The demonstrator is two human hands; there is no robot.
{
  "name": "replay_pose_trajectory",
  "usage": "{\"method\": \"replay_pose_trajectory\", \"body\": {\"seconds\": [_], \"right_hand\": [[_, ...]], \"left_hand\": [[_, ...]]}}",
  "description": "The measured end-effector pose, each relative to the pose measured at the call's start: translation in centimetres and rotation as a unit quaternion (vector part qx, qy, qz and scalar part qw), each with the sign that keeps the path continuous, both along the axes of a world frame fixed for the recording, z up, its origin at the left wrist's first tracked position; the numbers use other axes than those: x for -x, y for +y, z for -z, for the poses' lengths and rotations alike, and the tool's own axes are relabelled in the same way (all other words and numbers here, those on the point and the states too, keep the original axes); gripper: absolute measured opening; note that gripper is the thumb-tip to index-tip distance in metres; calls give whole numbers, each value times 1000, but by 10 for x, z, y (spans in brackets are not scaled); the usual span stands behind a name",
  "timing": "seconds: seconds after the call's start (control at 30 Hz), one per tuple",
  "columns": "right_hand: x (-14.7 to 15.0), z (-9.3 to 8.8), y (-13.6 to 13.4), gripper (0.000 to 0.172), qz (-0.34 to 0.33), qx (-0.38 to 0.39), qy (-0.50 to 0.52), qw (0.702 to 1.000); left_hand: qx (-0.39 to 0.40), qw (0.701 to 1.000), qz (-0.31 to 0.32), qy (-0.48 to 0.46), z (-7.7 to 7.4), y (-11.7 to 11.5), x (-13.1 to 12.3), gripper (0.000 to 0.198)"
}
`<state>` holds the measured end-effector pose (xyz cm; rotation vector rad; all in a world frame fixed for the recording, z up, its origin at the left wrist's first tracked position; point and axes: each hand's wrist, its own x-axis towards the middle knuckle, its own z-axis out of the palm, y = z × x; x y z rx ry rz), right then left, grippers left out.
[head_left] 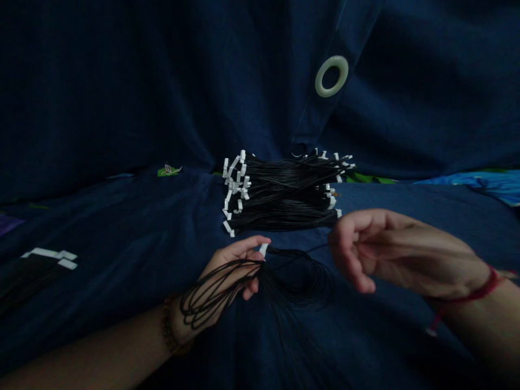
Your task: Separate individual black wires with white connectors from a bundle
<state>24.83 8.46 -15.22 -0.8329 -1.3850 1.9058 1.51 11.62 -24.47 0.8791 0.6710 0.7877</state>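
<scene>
A loose bundle of thin black cords [300, 276], looped and trailing downward, is pinched between the thumb and fingers of my left hand [231, 265]. One white end piece [264, 250] shows at the fingertips, and several loops hang back over the wrist. To the right, my right hand [377, 249] is turned palm inward with its fingers curled. A single strand runs from the bundle to these fingers, and dark blurred lines cross the palm. Just beyond both hands lies a stack of black cord bundles [284, 189] with white end pieces on both sides.
Dark blue cloth [122, 227] covers the work surface, and a dark blue curtain [162, 81] with a pale ring [332, 76] hangs behind. More dark cords with white ends [52, 254] lie at the left. Blue shiny material [479, 181] shows at the back right.
</scene>
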Motion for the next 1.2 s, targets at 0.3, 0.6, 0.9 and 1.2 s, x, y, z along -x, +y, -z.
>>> {"method": "replay_pose_trajectory", "body": {"seconds": [0.3, 0.6, 0.9, 1.2], "right_hand": [[4, -8, 4, 22, 322, -142, 180, 919], [44, 27, -26, 11, 165, -378, -378, 829], [42, 29, -29, 9, 150, -454, -416, 773], [43, 30, -30, 9, 163, -513, -423, 729]], "left_hand": [[-4, 1000, 1, -15, 3, 1, 0, 43], [11, 998, 23, -58, 0, -3, -1, 30], [-15, 997, -17, -79, -8, -12, -6, 30], [-27, 998, 23, -60, 1, -6, 0, 35]]}}
